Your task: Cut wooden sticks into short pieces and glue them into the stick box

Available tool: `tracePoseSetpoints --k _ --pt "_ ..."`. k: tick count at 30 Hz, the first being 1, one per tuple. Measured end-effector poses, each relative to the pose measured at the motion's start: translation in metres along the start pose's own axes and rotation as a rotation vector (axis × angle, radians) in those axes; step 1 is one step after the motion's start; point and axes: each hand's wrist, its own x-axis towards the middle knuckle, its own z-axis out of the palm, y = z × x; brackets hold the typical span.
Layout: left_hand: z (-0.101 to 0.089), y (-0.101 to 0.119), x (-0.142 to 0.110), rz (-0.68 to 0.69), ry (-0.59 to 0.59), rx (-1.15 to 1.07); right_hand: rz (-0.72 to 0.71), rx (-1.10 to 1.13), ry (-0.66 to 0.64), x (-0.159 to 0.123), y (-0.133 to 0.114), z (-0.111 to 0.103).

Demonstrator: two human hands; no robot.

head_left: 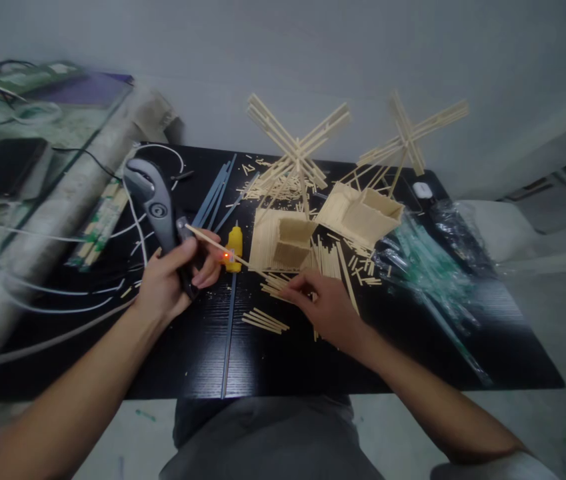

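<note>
Wooden stick (241, 261) slantwise between both hands (330, 310)

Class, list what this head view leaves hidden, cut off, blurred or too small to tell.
All in the head view:
Tool: grip partly hidden by the left hand.
Sticks: some ends hidden by the right hand.
Bottle: label too small to read.
Plastic: contents, if any, blurred.
Sleeve: cut off by the bottom edge.

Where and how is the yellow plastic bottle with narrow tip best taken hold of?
Probably by the broad body of the yellow plastic bottle, from the near side, where its base shows below the thin pale wooden stick crossing the view; the narrow tip offers less hold.
</note>
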Motion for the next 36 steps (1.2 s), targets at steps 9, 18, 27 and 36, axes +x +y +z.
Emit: tracePoseSetpoints --k 9,18,27,36 --pt "0.000 -0.013 -0.007 0.277 0.191 0.378 -0.234 -0.547 -0.152 -0.004 0.009 0.023" --pt "0.000 -0.014 -0.004 0.264 0.205 0.625 -0.264 -0.408 -0.142 0.002 -0.002 0.017" --pt "0.021 0.007 -0.018 0.487 -0.132 1.154 -0.156 0.062 -0.145 0.014 0.000 0.031" --pt "0.032 -0.001 -0.029 0.530 -0.191 1.115 -0.192 0.118 -0.139 0.019 0.014 0.039"
